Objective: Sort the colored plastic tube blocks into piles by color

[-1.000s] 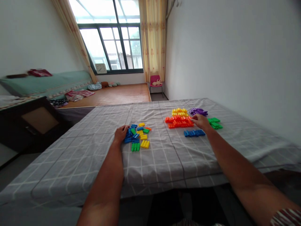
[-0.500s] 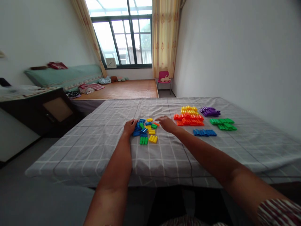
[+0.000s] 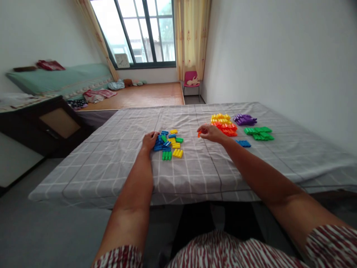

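My right hand pinches a small orange piece just left of the orange pile. At the left edge of a mixed heap of blue pieces rests my left hand, its fingers bent; whether they grip a piece is hidden. Yellow pieces and green pieces lie at the near side of that heap. Sorted by colour on the right are a yellow pile, a purple pile, a green pile and a blue group, partly behind my right hand and wrist.
A grey checked cloth covers the table. Beyond it stand a low bed and a pink chair. A dark cabinet is at the left, and a white wall rises at the right.
My right hand has moved right from the mixed heap towards the orange pile, taking an orange piece along. My left hand stays by the heap. The view has tilted down.
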### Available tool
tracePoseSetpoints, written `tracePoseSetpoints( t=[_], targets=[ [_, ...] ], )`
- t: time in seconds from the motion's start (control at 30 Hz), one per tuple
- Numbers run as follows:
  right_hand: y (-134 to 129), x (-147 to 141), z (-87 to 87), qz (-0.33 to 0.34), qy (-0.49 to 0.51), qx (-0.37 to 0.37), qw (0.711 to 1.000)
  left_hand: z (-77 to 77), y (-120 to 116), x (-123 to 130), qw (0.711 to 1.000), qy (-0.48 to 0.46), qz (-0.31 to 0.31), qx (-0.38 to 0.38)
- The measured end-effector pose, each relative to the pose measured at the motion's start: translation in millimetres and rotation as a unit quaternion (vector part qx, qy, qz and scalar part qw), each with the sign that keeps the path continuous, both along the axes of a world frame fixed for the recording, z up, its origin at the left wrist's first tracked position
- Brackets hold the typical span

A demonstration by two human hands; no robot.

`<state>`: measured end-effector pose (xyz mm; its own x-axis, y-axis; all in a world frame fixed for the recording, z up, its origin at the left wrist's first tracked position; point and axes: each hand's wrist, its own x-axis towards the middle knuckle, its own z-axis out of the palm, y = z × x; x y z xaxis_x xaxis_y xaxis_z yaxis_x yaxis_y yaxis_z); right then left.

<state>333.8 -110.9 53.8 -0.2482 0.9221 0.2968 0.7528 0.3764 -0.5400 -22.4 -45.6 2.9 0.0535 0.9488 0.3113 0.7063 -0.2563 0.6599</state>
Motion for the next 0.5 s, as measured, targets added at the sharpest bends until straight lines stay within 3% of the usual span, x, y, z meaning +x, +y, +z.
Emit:
tracePoseSetpoints(
  t=[0.13,0.23,0.33,0.5],
  targets=[
    [-16.0,82.4,0.9,-0.168,0.075,0.071,0.980,0.9,1.8,-1.9,1.000,0.002,0.005,-0.005],
    [-25.1,128.6,-4.2,-0.281,0.057,0.083,0.955,2.4,2.5,-2.6,1.000,0.008,0.006,-0.006],
    [-30.0,146.2,-13.6,-0.328,-0.002,0.061,0.943,3.3,2.5,-2.6,1.000,0.015,0.002,-0.003],
    [-29.5,141.8,-28.1,-0.384,-0.061,0.024,0.921,0.6,5.6,-3.7,1.000,0.018,0.001,-0.006]
  ],
)
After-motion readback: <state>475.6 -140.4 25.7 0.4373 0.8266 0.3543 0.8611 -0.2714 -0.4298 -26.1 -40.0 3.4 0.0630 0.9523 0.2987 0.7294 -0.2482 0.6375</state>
